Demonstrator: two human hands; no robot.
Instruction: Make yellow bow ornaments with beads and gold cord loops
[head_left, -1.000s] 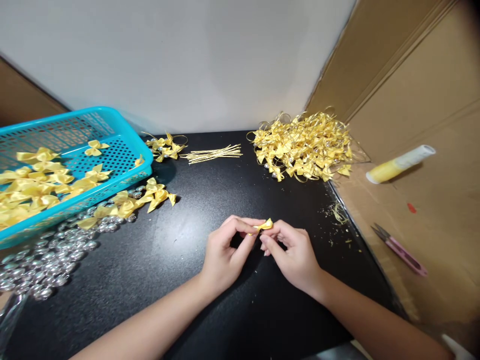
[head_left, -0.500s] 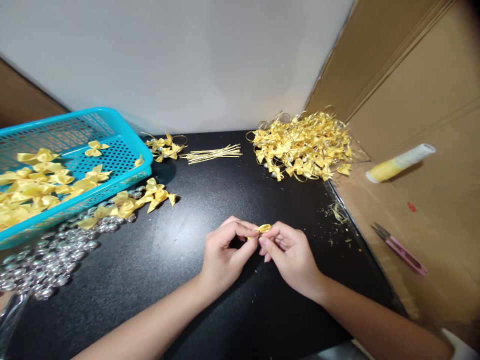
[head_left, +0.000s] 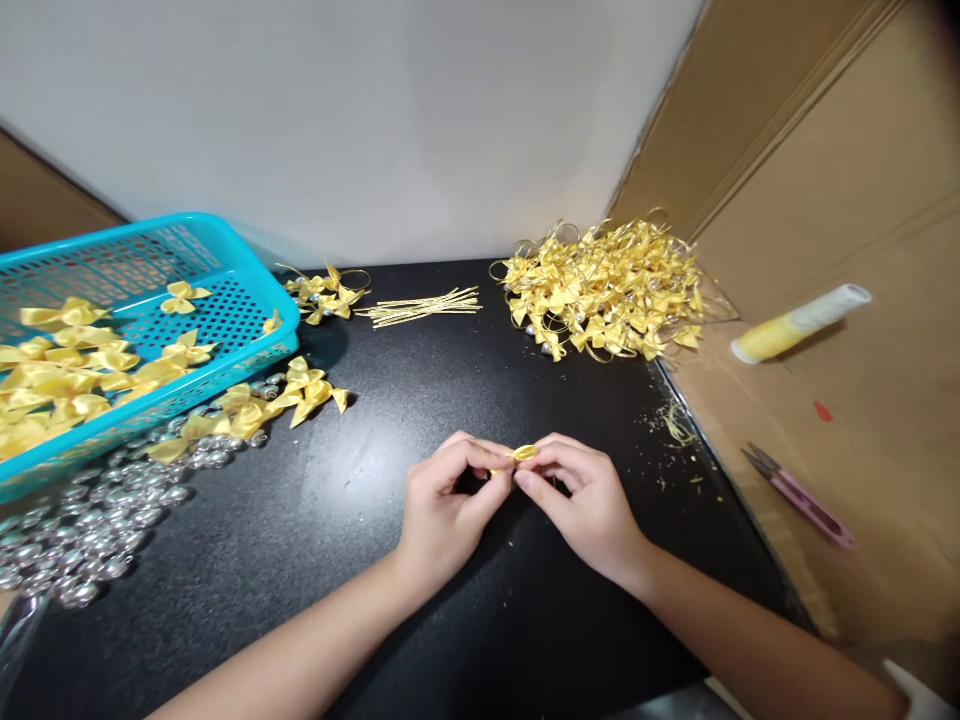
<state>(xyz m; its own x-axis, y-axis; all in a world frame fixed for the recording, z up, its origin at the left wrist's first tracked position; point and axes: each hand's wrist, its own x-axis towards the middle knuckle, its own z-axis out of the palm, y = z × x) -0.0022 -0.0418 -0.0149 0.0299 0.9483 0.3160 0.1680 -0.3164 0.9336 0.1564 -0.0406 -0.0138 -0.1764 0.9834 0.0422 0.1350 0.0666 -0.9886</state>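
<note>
Near the middle of the black table, my left hand (head_left: 450,500) and my right hand (head_left: 589,505) meet at the fingertips. Both pinch a small yellow bow (head_left: 524,453), of which only a loop and a bit of ribbon show between the fingers. The rest of it is hidden by the fingertips. Beyond my hands lies a bundle of gold twist ties (head_left: 424,307). A large heap of finished yellow bows with gold ties (head_left: 604,290) is at the back right, and a smaller cluster (head_left: 328,294) sits at the back left.
A blue basket (head_left: 259,275) of yellow bows stands at the left. Silver beads (head_left: 90,530) and loose bows (head_left: 307,390) lie beside it. To the right, on cardboard, are pink snips (head_left: 806,505) and a yellow-white tube (head_left: 799,325). Thread scraps (head_left: 677,425) lie near the table's right edge.
My fingers have shifted slightly around the bow, with the right fingers now straighter and closer to it. The camera view has moved a little.
</note>
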